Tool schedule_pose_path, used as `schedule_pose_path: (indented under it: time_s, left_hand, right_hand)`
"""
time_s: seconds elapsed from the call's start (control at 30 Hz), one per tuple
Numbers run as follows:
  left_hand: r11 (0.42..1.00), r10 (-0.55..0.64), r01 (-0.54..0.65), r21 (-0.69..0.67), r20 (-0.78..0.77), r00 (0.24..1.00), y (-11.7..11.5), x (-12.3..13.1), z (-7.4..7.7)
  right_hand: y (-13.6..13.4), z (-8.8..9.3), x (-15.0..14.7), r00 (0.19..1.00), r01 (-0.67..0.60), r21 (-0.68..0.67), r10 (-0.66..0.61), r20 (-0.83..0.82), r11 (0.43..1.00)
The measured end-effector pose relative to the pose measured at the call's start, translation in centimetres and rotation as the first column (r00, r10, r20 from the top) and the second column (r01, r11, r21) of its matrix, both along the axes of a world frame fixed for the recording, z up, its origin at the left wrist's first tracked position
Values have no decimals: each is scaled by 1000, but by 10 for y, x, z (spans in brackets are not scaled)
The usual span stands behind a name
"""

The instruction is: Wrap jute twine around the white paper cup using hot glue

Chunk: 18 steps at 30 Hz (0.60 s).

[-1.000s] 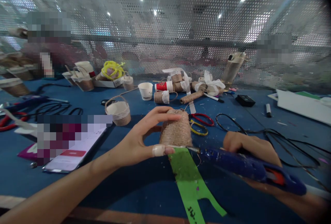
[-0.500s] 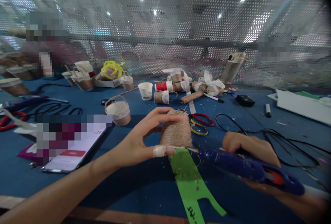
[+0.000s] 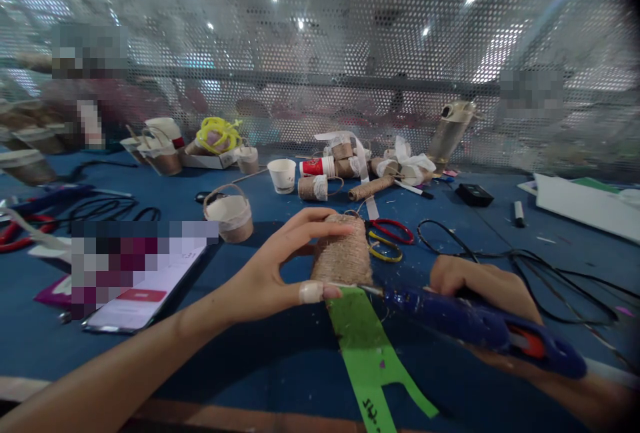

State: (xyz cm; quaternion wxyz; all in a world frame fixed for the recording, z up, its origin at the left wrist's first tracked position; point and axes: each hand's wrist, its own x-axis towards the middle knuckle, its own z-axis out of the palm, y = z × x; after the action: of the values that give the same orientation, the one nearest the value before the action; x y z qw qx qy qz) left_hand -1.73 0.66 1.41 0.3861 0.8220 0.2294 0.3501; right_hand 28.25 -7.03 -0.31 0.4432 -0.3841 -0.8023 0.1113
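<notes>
My left hand (image 3: 285, 263) grips a twine-wrapped cup (image 3: 343, 249), its fingers over the far side and its bandaged thumb at the near edge. In my right hand (image 3: 485, 286) is a blue glue gun (image 3: 460, 319), pointing left. Its metal nozzle touches or nearly touches the near edge of the cup, beside my left thumb. A green paper strip (image 3: 363, 346) with black writing lies on the table below the cup, its upper end near the nozzle. Scissors with red and yellow handles (image 3: 385, 253) lie just behind the cup, partly hidden.
A small basket (image 3: 230, 216) and a phone (image 3: 150, 289) are on the left of the blue table. Farther back lie a white paper cup (image 3: 281, 176), a twine roll (image 3: 371, 188) and several wrapped cups. Black cables (image 3: 560, 293) run on the right. A perforated metal screen (image 3: 320, 53) stands behind.
Almost nothing differs. Both hands, the cup and the glue gun keep nearly the same place, with only a very slight shift of the left thumb and the gun.
</notes>
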Motion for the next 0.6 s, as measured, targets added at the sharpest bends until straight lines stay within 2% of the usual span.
schedule_pose_path:
  time_s: [0.6]
  left_hand:
    - [1000, 11, -11, 14, -17, 1000, 0, 0, -1]
  right_hand:
    - [2, 5, 1, 994, -51, -2, 51, 93, 999]
